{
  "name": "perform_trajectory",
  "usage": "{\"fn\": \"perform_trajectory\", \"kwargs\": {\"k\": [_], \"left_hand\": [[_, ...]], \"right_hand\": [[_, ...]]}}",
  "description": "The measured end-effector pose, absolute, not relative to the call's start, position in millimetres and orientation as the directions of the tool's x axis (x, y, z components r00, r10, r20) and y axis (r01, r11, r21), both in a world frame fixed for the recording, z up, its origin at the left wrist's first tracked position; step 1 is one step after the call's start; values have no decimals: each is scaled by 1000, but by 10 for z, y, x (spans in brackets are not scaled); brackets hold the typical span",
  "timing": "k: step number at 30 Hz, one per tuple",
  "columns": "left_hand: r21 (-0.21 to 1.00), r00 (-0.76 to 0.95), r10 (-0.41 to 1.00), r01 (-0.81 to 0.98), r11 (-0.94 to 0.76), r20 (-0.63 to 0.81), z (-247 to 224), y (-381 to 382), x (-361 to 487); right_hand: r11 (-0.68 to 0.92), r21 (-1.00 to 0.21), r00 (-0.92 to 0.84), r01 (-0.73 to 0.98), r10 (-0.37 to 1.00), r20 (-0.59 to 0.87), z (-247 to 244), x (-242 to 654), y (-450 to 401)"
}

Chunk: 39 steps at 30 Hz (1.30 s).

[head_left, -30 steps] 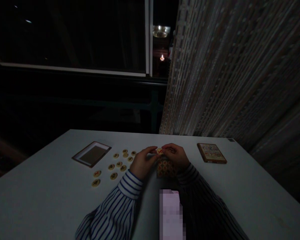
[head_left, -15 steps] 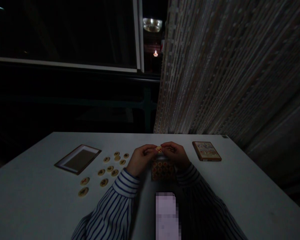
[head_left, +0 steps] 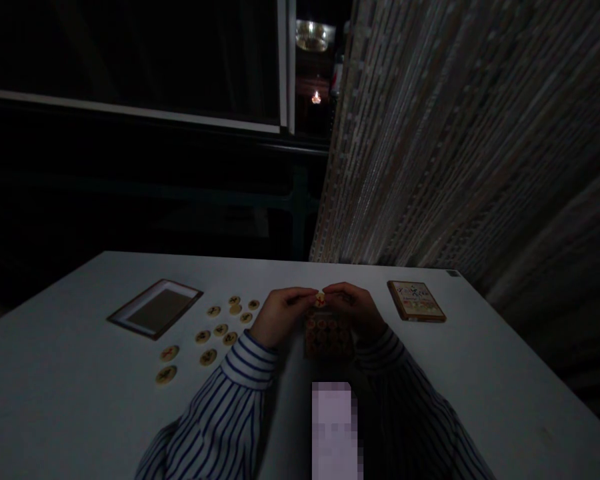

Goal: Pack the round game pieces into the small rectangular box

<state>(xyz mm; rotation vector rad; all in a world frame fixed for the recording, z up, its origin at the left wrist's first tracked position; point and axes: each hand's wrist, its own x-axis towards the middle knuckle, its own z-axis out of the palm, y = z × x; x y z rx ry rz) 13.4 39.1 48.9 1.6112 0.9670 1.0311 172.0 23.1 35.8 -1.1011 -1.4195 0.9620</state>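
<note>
Between the fingertips of my left hand (head_left: 284,311) and my right hand (head_left: 356,309) is a round Chinese chess piece (head_left: 320,300) with a red character. Both hands are closed on it, one from each side, just beyond a block of packed pieces (head_left: 329,337). Those pieces sit in rows, apparently in a box, dim in the shadow between my wrists. To the left of my left hand several loose pieces (head_left: 221,330) lie scattered, most with dark characters. One loose piece (head_left: 169,353) carries a red mark.
An open shallow tray (head_left: 120,319) lies at the table's far left. A printed box or lid (head_left: 417,301) lies at the right. A pixelated phone-like rectangle (head_left: 334,430) is near me on the white table (head_left: 480,380). A string curtain (head_left: 405,133) hangs behind the far edge.
The piece between my fingers has tilted more upright, its red character now facing me. My hands stay almost in place. The whole view has shifted slightly.
</note>
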Motion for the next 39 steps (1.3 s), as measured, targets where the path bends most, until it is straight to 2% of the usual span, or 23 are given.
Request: {"fn": "perform_trajectory", "kwargs": {"k": [8, 16, 31, 39], "left_hand": [[958, 332, 924, 145, -247, 188, 498, 376, 151], [993, 357, 930, 32, -110, 91, 437, 366, 186], [989, 319, 944, 79, -121, 90, 448, 386, 161], [990, 309, 945, 54, -127, 104, 442, 399, 166]], "right_hand": [[242, -961, -18, 132, 970, 242, 368, 1714, 222], [241, -960, 58, 143, 966, 251, 382, 1699, 219], [270, -949, -41, 162, 963, 267, 336, 1742, 235], [269, -930, -44, 251, 963, 267, 353, 1734, 223]]}}
